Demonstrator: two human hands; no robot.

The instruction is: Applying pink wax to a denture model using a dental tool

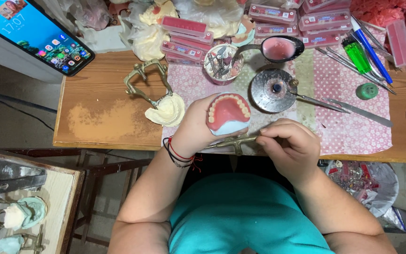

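My left hand [194, 124] grips a denture model [228, 113]: a pink wax gum with a row of pale teeth on a whitish cast, mounted on a brass articulator whose arm [233, 141] sticks out below. My right hand [290, 146] is closed, its fingertips pinched on the end of that brass arm or a thin tool there; I cannot tell which. Both hands are at the near edge of the wooden table [99, 117].
A second brass articulator with a cream cast [158, 96] lies to the left. Behind are a cup of burs [222, 63], a spoon of pink wax [278, 48], a round metal burner [273, 90], metal instruments [344, 106], a green lighter [357, 54], pink boxes [323, 19] and a phone [33, 33].
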